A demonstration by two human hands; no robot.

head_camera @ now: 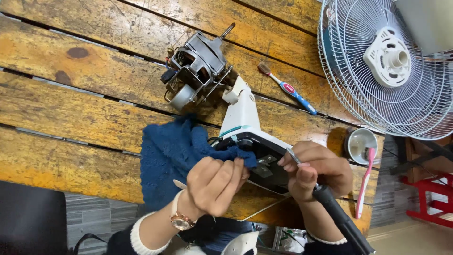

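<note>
Blue fuzzy cloth [172, 151] pinched in my left hand [214, 184] against the white plastic fan housing [245, 118].
My right hand [316, 170] grips a black-handled screwdriver [330, 208], tip up-left.

Left hand [214, 182] curled into loose fist just left of the fan base [250, 137], fingers pinched shut, wrist w/ watch bent up. Right hand [316, 170] clenched at base's right edge, knuckles up, forearm angled down-right.

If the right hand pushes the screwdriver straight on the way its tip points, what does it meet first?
Most likely the black underside of the fan base: the right hand aims the screwdriver up and left at the metal bracket there. Depth is unclear, so the tip may already touch.
</note>
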